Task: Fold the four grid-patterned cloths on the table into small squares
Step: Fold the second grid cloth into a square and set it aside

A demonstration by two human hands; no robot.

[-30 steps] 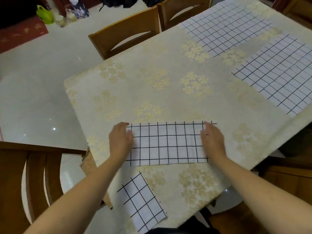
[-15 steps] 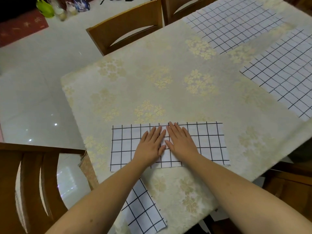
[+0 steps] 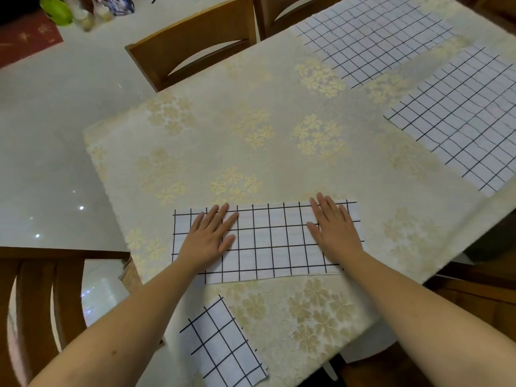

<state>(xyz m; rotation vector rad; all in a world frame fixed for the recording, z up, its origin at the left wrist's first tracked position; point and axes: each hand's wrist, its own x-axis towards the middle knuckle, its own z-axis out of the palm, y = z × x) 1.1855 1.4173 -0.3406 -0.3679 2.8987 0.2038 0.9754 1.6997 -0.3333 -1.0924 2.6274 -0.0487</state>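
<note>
the cloth in hand [image 3: 268, 241] lies as a long strip near the front edge of the table [image 3: 195, 152], its long side running left to right, and it looks already folded once, judging by its narrow shape next to the two unfolded ones. the left hand [image 3: 209, 238] lies flat on the left part of the strip, fingers straight and together, pointing away from the person. the right hand [image 3: 335, 230] lies flat on the right part in the same way. neither hand grips anything; both palms just press on the fabric, so this step reads as smoothing the strip flat.

a small folded square [image 3: 223, 344] sits at the very front of the table, below the strip and apart from it, tilted at an angle; it appears to be one cloth already finished. two more cloths wait unfolded at the far right: one [image 3: 371, 37] near the far edge, and another [image 3: 460, 121] nearer, running to the right edge of the view. two wooden chairs [image 3: 195, 43] stand along the far side.

so the task seems roughly a quarter done, with the second cloth midway. the next move likely calls for pinching one short end of the strip and carrying it across to meet the other, lining up corners and grid lines, then pressing the crease down.
</note>
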